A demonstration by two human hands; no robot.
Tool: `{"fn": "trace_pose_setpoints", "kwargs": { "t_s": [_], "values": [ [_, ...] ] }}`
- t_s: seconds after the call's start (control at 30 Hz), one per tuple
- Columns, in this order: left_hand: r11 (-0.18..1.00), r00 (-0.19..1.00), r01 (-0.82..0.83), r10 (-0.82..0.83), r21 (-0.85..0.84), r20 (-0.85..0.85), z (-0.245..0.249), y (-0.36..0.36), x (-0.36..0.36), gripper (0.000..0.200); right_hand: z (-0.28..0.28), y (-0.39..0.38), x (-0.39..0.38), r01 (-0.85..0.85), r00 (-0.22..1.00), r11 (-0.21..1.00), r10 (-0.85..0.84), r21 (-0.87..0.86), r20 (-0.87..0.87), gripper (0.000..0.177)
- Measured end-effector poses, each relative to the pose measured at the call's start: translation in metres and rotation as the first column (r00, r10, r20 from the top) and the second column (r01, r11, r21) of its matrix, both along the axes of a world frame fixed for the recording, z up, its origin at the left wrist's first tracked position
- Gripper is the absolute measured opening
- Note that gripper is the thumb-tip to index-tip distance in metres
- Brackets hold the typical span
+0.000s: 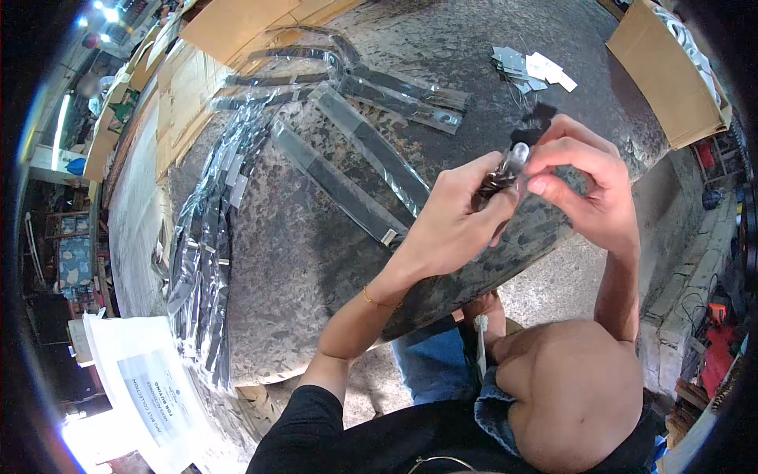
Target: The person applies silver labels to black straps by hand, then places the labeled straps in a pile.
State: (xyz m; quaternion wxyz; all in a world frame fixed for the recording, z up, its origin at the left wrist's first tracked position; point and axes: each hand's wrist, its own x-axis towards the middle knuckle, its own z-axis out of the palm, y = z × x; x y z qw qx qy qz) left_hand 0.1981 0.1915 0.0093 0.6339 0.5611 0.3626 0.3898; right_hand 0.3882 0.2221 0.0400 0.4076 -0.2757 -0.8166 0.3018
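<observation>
My left hand (454,209) is closed around a black belt (496,183), bunched up, with a rounded shiny metal end poking out at the top. Close against it, my right hand (588,178) has thumb and forefinger pinched together at the metal end; what lies between those fingertips is too small to make out. A dark, blurred strip (534,122) stands up behind the fingers. On the table below, two black belts in clear sleeves (335,183) (371,150) lie side by side, their near ends close to my left forearm.
More sleeved belts (205,253) are heaped along the table's left side, others (403,95) at the back. White and grey tags (533,69) lie at the back right. Cardboard boxes (671,75) (229,35) flank the worn dark table (276,292). A printed white sack (154,387) stands lower left.
</observation>
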Motion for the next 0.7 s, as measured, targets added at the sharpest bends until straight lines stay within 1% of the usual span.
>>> {"fn": "trace_pose_setpoints", "kwargs": {
  "t_s": [0.03, 0.07, 0.1, 0.17, 0.2, 0.27, 0.3, 0.33, 0.37, 0.4, 0.43, 0.47, 0.5, 0.53, 0.57, 0.6, 0.63, 0.67, 0.7],
  "values": [
    [1.0, 0.999, 0.011, -0.01, 0.006, -0.036, 0.0, 0.0, 0.0, 0.013, 0.003, 0.001, 0.002, -0.019, 0.999, 1.0, 0.018, 0.012, 0.047, 0.014],
    [1.0, 0.999, 0.011, -0.011, 0.008, -0.036, 0.0, 0.0, 0.0, 0.013, 0.004, 0.002, 0.005, -0.038, 0.995, 0.999, 0.035, 0.024, 0.093, 0.013],
    [0.999, 0.999, 0.031, -0.031, 0.023, -0.034, 0.0, -0.001, 0.0, 0.012, 0.003, 0.003, 0.007, -0.038, 0.995, 0.999, 0.035, 0.024, 0.093, 0.013],
    [0.998, 0.998, 0.052, -0.051, 0.042, -0.031, 0.0, -0.001, 0.0, 0.012, 0.0, 0.004, 0.009, -0.002, 1.0, 1.0, 0.001, -0.013, -0.018, 0.012],
    [0.996, 0.996, 0.085, -0.085, 0.016, -0.011, 0.0, -0.001, 0.0, 0.011, -0.001, 0.004, 0.009, -0.001, 1.0, 1.0, 0.001, -0.009, -0.017, 0.012],
    [0.993, 0.993, 0.119, -0.119, -0.004, 0.017, -0.003, 0.002, 0.0, 0.011, -0.001, 0.003, 0.009, 0.087, 0.972, 0.996, -0.09, -0.025, -0.217, 0.01],
    [0.979, 0.979, 0.204, -0.204, 0.016, -0.023, -0.008, 0.004, -0.001, 0.009, 0.001, 0.005, 0.011, 0.094, 0.96, 0.995, -0.095, -0.015, -0.264, 0.01],
    [0.957, 0.956, 0.289, -0.286, 0.035, -0.065, -0.012, 0.007, -0.002, 0.008, 0.002, 0.006, 0.011, 0.097, 0.961, 0.995, -0.096, -0.008, -0.259, 0.01],
    [0.953, 0.951, 0.301, -0.302, -0.018, -0.07, -0.014, 0.007, -0.002, 0.009, 0.002, 0.009, 0.01, 0.19, 0.912, 0.982, -0.172, 0.011, -0.372, 0.011],
    [0.952, 0.95, 0.306, -0.306, -0.007, -0.063, -0.016, 0.008, -0.003, 0.009, 0.004, 0.01, 0.01, 0.281, 0.845, 0.959, -0.237, 0.021, -0.479, 0.012],
    [0.943, 0.94, 0.328, -0.322, 0.046, -0.114, -0.02, 0.009, -0.005, 0.012, 0.01, 0.01, 0.012, 0.338, 0.863, 0.94, -0.295, 0.036, -0.41, 0.011],
    [0.931, 0.929, 0.351, -0.332, 0.101, -0.165, -0.021, 0.012, -0.007, 0.015, 0.016, 0.012, 0.016, 0.343, 0.867, 0.938, -0.295, 0.052, -0.401, 0.011],
    [0.909, 0.91, 0.344, -0.26, 0.236, -0.323, -0.02, 0.015, -0.01, 0.019, 0.022, 0.014, 0.02, 0.35, 0.894, 0.923, -0.277, 0.161, -0.354, 0.01],
    [0.903, 0.914, 0.345, -0.261, 0.255, -0.312, -0.019, 0.017, -0.011, 0.019, 0.03, 0.016, 0.024, 0.346, 0.917, 0.898, -0.262, 0.27, -0.302, 0.009],
    [0.95, 0.926, 0.277, -0.223, 0.147, -0.304, -0.019, 0.019, -0.012, 0.019, 0.039, 0.016, 0.028, 0.344, 0.921, 0.893, -0.261, 0.29, -0.291, 0.009],
    [0.978, 0.936, 0.204, -0.184, 0.035, -0.3, -0.019, 0.021, -0.014, 0.019, 0.051, 0.015, 0.03, 0.319, 0.933, 0.92, -0.262, 0.229, -0.248, 0.01],
    [0.971, 0.933, 0.206, -0.158, 0.119, -0.324, -0.019, 0.024, -0.016, 0.017, 0.062, 0.013, 0.031, 0.295, 0.943, 0.941, -0.259, 0.165, -0.209, 0.011],
    [0.969, 0.935, 0.203, -0.149, 0.141, -0.32, -0.02, 0.025, -0.018, 0.017, 0.07, 0.013, 0.032, 0.272, 0.952, 0.957, -0.252, 0.102, -0.173, 0.012],
    [0.969, 0.944, 0.171, -0.11, 0.177, -0.31, -0.021, 0.026, -0.02, 0.018, 0.076, 0.015, 0.031, 0.318, 0.94, 0.928, -0.283, 0.193, -0.19, 0.011]
  ]
}}
